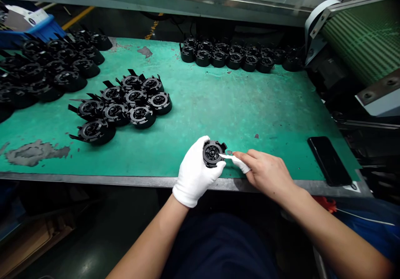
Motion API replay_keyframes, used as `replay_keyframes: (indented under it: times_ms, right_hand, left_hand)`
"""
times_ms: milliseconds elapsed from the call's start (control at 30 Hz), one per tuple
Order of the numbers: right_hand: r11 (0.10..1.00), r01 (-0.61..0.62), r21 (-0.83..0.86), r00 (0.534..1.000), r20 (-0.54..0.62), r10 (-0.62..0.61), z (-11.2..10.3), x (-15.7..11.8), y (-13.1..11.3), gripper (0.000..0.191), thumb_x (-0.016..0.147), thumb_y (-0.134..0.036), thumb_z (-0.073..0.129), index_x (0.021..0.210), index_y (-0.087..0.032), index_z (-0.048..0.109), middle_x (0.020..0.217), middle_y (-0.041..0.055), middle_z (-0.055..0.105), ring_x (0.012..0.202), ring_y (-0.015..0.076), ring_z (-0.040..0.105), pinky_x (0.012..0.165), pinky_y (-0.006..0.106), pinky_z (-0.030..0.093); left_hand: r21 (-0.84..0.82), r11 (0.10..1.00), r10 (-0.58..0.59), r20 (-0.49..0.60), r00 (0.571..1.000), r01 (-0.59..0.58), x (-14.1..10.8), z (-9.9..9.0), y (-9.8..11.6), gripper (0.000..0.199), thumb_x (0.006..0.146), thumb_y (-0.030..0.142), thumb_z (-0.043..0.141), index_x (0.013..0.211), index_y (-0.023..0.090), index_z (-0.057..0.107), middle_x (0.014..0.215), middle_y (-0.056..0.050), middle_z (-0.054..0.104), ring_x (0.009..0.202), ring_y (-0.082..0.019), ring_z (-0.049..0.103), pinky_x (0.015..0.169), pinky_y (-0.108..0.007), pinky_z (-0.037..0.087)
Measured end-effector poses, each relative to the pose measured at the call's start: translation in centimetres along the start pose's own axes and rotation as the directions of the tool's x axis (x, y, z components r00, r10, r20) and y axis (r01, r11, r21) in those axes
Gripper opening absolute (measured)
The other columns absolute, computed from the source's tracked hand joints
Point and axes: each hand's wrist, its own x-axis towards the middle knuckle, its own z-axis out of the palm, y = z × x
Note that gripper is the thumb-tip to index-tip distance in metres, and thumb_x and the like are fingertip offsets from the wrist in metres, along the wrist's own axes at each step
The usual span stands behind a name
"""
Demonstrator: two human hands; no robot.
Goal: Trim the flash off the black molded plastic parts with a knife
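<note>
In a white glove, my left hand (196,170) grips a round black plastic part (213,153) near the bench's front edge, its ribbed face turned up and a tab sticking out at the upper right. My right hand (268,168) is bare apart from a white covering on the thumb. Its thumb and forefinger pinch a thin, pale, blade-like tool (226,156), whose tip points at the middle of the part's face. Whether the tip touches it, I cannot tell. Left of my hands stands a group of similar black parts (136,97).
More black parts stand in a cluster (46,66) at the far left and in rows (228,56) at the back. A black phone (329,160) lies at right on the green bench (225,108). A green conveyor belt (365,33) rises at the right; a blue bin (40,26) sits back left.
</note>
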Motion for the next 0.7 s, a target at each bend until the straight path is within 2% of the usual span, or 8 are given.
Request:
replay_keyframes:
  times_ms: [233,467,600,700]
  right_hand:
    - [0.999,-0.015,0.041,1.000,0.001,0.015,0.1,-0.3,0.3,0.041,0.097,-0.022,0.048,0.134,-0.032,0.061,0.091,0.0014,0.069,0.084,0.0176,0.065,0.063,0.027,0.041]
    - [0.999,-0.033,0.016,0.999,-0.009,0.033,-0.1,0.8,0.6,0.038,0.097,-0.025,0.048,0.131,-0.032,0.062,0.095,0.0026,0.072,0.084,0.0181,0.066,0.061,0.026,0.041]
    - [0.999,0.017,0.049,0.999,0.037,-0.019,-0.5,0.5,0.6,0.038,0.097,-0.026,0.048,0.133,-0.033,0.060,0.094,0.0014,0.071,0.084,0.0178,0.067,0.062,0.027,0.042]
    - [1.000,-0.001,0.025,0.999,0.051,-0.001,-0.5,0.5,0.5,0.038,0.098,-0.025,0.047,0.133,-0.033,0.061,0.093,0.0010,0.070,0.084,0.0186,0.067,0.061,0.028,0.041]
  left_hand:
    - [0.010,1.000,-0.015,-0.014,1.000,0.015,0.0,0.1,0.3,0.068,0.078,0.038,0.075,0.135,0.018,0.044,0.136,-0.013,0.058,0.129,-0.029,0.056,0.112,-0.045,0.046]
    - [-0.002,1.000,-0.004,-0.022,1.000,0.004,-0.1,0.2,0.1,0.069,0.077,0.038,0.075,0.135,0.019,0.044,0.136,-0.014,0.057,0.131,-0.031,0.055,0.111,-0.047,0.046]
    - [-0.007,1.000,0.004,-0.025,1.000,-0.005,-0.1,0.3,-0.1,0.070,0.078,0.038,0.075,0.136,0.019,0.043,0.137,-0.014,0.056,0.132,-0.031,0.053,0.113,-0.048,0.045]
    - [-0.011,1.000,0.000,-0.025,1.000,0.000,-0.1,0.4,-0.1,0.069,0.078,0.037,0.075,0.136,0.019,0.043,0.138,-0.014,0.056,0.133,-0.031,0.053,0.113,-0.048,0.044]
